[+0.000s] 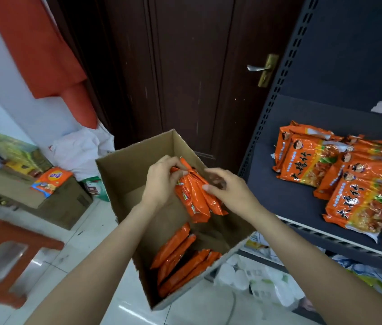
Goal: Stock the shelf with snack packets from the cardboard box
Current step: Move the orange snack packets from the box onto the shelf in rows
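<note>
Looks roughly halfway: both the left hand [161,179] and right hand [227,188] are clamped on a bunch of packets [194,195] held over the box [124,165], a few more sit inside it, and the shelf [286,195] right of the box already has a pile.

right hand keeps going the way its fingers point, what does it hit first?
The right hand points left; its fingertips already sit at the orange packets gripped by the left hand. Those come first, though depth is unclear.

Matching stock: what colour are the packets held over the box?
Orange foil snack packets, seen in the head view.
</note>
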Motion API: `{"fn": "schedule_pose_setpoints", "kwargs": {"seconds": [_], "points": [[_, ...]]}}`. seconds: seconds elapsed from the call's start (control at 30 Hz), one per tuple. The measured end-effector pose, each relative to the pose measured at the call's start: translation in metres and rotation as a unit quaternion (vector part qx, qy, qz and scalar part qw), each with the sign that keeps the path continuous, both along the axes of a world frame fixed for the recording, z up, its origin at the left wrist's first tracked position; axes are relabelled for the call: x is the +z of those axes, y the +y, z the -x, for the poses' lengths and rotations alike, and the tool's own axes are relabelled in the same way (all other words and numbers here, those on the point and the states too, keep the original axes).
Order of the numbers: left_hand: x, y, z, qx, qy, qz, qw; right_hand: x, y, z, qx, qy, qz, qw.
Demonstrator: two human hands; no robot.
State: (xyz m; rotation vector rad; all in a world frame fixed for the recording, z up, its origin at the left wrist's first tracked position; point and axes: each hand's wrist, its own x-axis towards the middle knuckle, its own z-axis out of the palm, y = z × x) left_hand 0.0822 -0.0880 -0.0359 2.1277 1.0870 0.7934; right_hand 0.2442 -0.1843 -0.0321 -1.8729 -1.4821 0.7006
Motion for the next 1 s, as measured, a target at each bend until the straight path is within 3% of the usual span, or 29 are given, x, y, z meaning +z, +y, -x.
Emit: {"fn": "schedule_pose_setpoints", "kwargs": {"seconds": [0.17,0.43,0.63,0.87,1.0], "points": [[0.063,0.0,-0.01,0.001,-0.062,-0.073,0.995,0.046,0.0,0.008,-0.027,-0.019,-0.062,0.998],[0.112,-0.023,-0.081,-0.116,-0.148,-0.116,0.975,0.092,-0.04,-0.055,-0.124,-0.107,-0.142,0.976],[0.1,-0.036,-0.17,-0.231,-0.149,-0.075,0.959,0.075,-0.078,-0.12,-0.215,-0.148,-0.113,0.959],[0.057,-0.04,-0.252,-0.315,-0.085,-0.01,0.945,0.05,-0.11,-0.192,-0.19,0.014,-0.082,0.978],[0.029,-0.036,-0.27,-0.328,-0.065,0.023,0.942,0.035,-0.1,-0.224,-0.159,-0.115,-0.019,0.98]]}}
